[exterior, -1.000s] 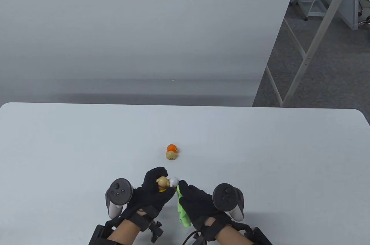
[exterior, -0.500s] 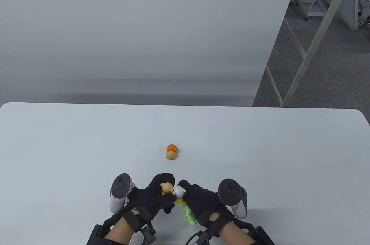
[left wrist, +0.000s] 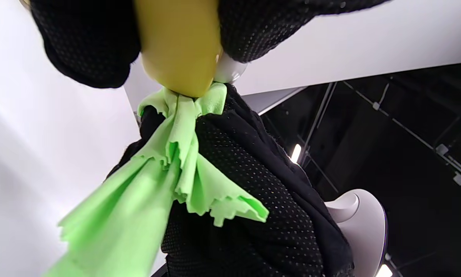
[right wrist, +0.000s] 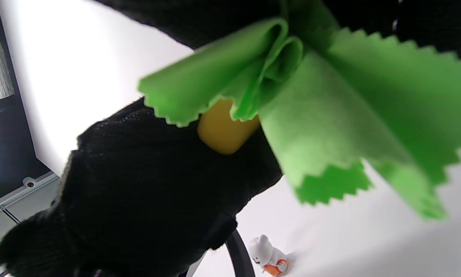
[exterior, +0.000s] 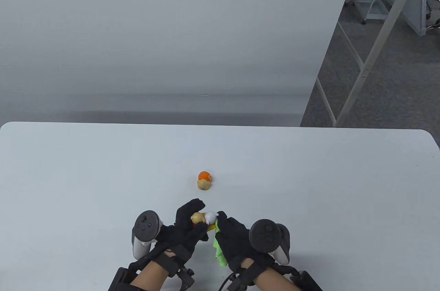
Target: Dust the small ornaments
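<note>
My left hand (exterior: 194,214) grips a small yellow and tan ornament (exterior: 198,219) with a white part just above the table near the front edge. My right hand (exterior: 220,223) pinches a green cloth (exterior: 218,251) and presses it against the ornament's right side. In the left wrist view the cloth (left wrist: 157,200) bunches under the yellow ornament (left wrist: 176,50). In the right wrist view the cloth (right wrist: 330,96) covers part of the ornament (right wrist: 222,132). A second ornament (exterior: 204,180), orange and tan, lies on the table beyond both hands.
The white table (exterior: 309,184) spreads wide on both sides of the hands. A small white and orange figure (right wrist: 268,257) stands on the table in the right wrist view. A grey partition (exterior: 172,47) rises behind the table's far edge.
Both hands dipped toward the near edge, then came back up. The ornament has turned in my left hand, and the cloth stays against it.
</note>
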